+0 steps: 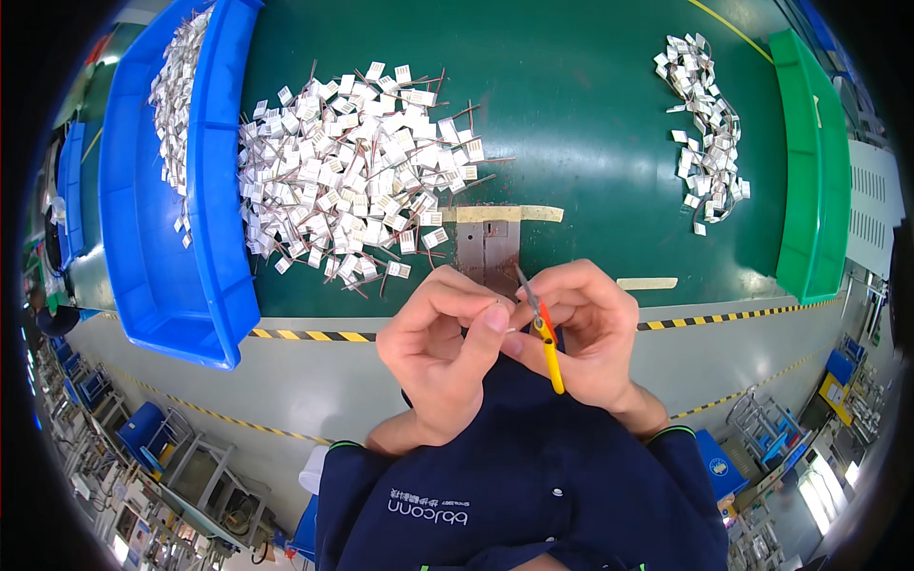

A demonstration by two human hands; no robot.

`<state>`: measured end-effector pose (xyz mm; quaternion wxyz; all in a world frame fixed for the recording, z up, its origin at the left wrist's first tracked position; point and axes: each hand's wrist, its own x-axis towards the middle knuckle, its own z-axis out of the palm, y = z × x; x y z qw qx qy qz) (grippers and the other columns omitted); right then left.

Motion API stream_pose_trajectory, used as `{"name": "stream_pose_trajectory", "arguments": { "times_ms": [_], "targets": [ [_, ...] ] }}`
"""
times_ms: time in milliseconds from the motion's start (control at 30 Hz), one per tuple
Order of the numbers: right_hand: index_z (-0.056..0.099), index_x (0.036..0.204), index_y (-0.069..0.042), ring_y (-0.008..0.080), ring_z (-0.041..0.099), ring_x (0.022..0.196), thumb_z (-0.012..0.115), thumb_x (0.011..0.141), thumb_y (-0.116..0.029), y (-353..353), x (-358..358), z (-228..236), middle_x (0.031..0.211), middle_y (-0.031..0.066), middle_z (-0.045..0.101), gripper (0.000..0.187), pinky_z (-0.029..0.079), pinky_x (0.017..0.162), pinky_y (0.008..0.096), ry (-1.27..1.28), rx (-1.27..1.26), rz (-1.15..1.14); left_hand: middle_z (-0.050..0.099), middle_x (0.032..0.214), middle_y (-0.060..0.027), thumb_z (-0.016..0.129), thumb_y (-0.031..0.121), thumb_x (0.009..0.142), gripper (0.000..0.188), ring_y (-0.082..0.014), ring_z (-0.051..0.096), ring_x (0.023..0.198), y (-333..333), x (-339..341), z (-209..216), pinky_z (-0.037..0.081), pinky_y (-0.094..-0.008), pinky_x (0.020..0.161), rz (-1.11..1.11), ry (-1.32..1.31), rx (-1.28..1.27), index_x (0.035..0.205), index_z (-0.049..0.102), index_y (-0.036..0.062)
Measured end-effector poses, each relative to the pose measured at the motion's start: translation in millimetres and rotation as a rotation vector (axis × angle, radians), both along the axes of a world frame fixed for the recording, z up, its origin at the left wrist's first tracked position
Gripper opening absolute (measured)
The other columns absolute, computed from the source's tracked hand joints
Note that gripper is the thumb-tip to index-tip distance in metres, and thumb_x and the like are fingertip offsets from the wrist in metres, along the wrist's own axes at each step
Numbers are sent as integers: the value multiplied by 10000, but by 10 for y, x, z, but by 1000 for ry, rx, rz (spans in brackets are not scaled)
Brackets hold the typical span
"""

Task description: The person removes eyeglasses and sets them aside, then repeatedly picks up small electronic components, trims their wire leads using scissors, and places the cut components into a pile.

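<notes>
In front of my chest, at the near edge of the bench, my two hands are close together. My left hand [443, 352] is closed in a pinch, thumb against fingertips, on a tiny piece that is mostly hidden. My right hand [595, 328] is closed around small snips [551, 354] with a yellow handle, an orange part and metal blades tilted up and left. A bit of white shows between the two hands. Left of them lies a large heap of white connectors [352, 171] with short dark red and brown wires.
On the green bench [590, 114], a blue bin [214, 238] with more connectors stands at left. A smaller connector pile [705, 133] lies at right by a green bin [814, 181]. A metal plate [486, 249] and tape strip [509, 213] lie just beyond my hands.
</notes>
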<state>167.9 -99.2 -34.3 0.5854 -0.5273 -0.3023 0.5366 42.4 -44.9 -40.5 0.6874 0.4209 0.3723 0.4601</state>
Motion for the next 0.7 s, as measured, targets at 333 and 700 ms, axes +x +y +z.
{"name": "stream_pose_trajectory", "arguments": {
  "times_ms": [333,700],
  "targets": [
    [539,873,13,20,562,641,665,724,82,51,393,74,696,27,608,206,394,551,141,255,-160,352,559,759,-84,628,-26,796,69,-91,489,654,12,-67,7,390,-204,582,-92,-134,-168,759,570,-30],
    [589,851,67,50,604,653,616,731,126,114,443,89,722,84,646,137,423,539,145,354,-176,378,522,714,-51,655,-30,769,94,-72,457,601,6,-70,20,361,-198,538,-138,-120,-218,728,570,-33]
  ]
}}
